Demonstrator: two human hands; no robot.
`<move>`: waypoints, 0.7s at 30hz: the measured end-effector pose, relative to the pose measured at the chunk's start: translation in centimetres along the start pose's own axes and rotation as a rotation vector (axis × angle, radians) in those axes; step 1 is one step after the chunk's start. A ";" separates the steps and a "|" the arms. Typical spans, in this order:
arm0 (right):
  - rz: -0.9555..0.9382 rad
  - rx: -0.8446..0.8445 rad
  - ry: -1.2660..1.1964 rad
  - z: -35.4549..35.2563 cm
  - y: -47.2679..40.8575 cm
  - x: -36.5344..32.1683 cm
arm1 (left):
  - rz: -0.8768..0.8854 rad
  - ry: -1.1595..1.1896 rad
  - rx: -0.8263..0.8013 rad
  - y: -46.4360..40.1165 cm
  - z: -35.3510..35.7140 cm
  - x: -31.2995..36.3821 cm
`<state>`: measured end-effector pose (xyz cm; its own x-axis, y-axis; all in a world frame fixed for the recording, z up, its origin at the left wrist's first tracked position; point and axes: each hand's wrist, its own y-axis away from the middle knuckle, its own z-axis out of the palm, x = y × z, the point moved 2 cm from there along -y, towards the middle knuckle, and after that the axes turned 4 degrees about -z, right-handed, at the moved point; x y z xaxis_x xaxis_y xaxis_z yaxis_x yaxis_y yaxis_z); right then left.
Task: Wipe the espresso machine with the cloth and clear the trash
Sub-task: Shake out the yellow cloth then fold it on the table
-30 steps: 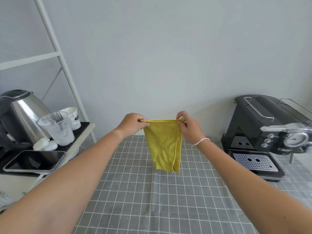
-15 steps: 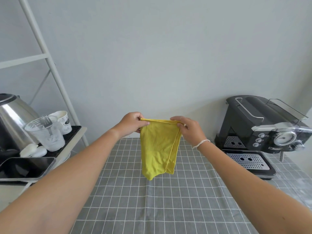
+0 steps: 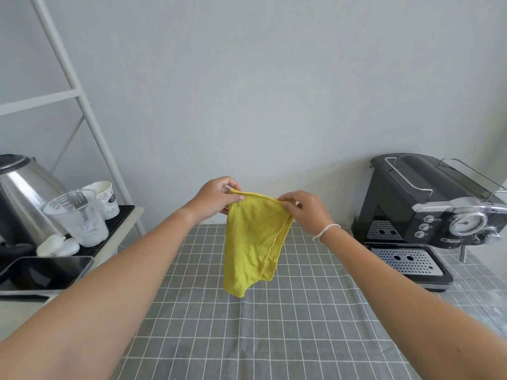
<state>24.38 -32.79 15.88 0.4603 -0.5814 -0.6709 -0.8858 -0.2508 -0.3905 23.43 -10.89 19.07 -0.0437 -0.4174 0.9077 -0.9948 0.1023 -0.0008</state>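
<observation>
I hold the yellow ribbed microfibre cloth (image 3: 253,242) up by its top hem, my left hand (image 3: 218,198) pinching one corner and my right hand (image 3: 304,212) pinching the other, both closed on the fabric with the hem drawn fairly taut between them. The cloth hangs doubled, its long axis running straight down, its lowest corner above the desk (image 3: 274,325) with the grey checked covering; I cannot tell whether that corner brushes the covering or hangs just clear.

What matters for the wipe: the black and chrome espresso machine (image 3: 428,212) stands to the right of the cloth, well apart from it, against the wall. My right hand is plainly the nearer one, lying between the cloth and the machine, so I judge the right hand should carry the cloth across while the left lets go. The machine's long body runs back towards the wall, its dial face and knobs turned to the right and its perforated drip tray (image 3: 408,260) on the side facing the cloth.

The machine's right end is cut off by the frame edge, and its far side is hidden from me. On the opposite side of the cloth from the machine, a clear plastic cup (image 3: 79,220) with a fork in it and a white paper cup (image 3: 105,198) sit by a steel kettle (image 3: 24,187). These may be the trash, though I cannot be sure.
</observation>
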 end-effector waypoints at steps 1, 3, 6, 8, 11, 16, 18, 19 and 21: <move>0.003 -0.022 0.003 0.1 0.1 -0.1 | 0.006 -0.008 -0.005 0.1 -0.1 0.0; 0.009 -0.056 0.019 0.4 0.2 -0.1 | 0.021 -0.027 -0.009 0.1 -0.1 -0.1; 0.019 -0.065 0.013 0.4 0.2 -0.1 | 0.035 -0.085 -0.013 0.2 -0.3 -0.3; 0.010 -0.060 0.004 0.1 0.1 -0.3 | 0.029 -0.128 -0.024 0.1 -0.6 -0.5; -0.047 -0.083 0.045 -0.7 -0.3 -0.8 | -0.012 -0.163 -0.070 0.0 -0.6 -0.8; -0.069 -0.211 0.136 -1.7 -1.2 -1.8 | -0.039 -0.206 -0.119 0.3 -0.3 -0.8; -0.061 -0.267 0.165 -2.0 -1.5 -2.0 | -0.069 -0.226 -0.142 0.4 -0.5 -0.8; -0.050 -0.291 0.184 -2.1 -1.6 -1.9 | -0.080 -0.236 -0.149 0.4 -0.5 -0.9; -0.020 -0.322 0.216 -2.2 -1.9 -1.7 | -0.095 -0.249 -0.158 0.2 -0.6 -1.3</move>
<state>25.13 -33.00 19.12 0.4852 -0.7147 -0.5038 -0.8656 -0.4741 -0.1611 23.32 -9.79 18.15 0.0082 -0.6384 0.7697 -0.9697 0.1827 0.1620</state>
